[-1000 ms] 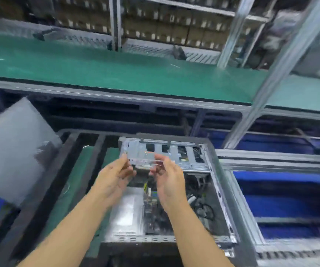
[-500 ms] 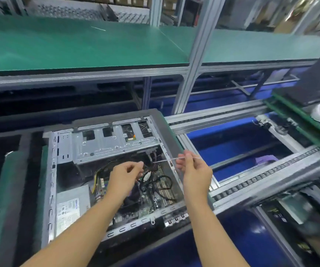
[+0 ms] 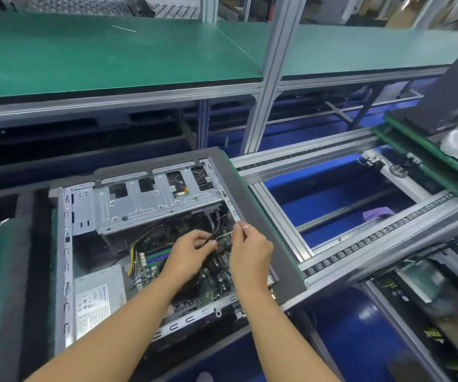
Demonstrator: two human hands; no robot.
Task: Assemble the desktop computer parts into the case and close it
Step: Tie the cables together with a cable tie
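An open desktop case (image 3: 65,260) lies on its side on a dark pallet. Inside are a silver drive cage (image 3: 139,205), a power supply (image 3: 98,296) and a motherboard (image 3: 211,288) with black cables (image 3: 217,219). Over the board, my left hand (image 3: 189,255) pinches black cables together with one end of a thin white cable tie (image 3: 225,234). My right hand (image 3: 250,252) pinches the tie's other end, close to the case's right wall. The two hands nearly touch.
The pallet's grey rim (image 3: 261,224) sits on a roller conveyor (image 3: 374,241). A green worktop (image 3: 112,56) on aluminium posts (image 3: 272,78) runs behind. Another pallet (image 3: 429,161) with a dark case panel and a bag stands at the far right.
My head swung right and then down toward the case. Both hands lowered into the case and drew together, bringing the tie onto the cables over the motherboard.
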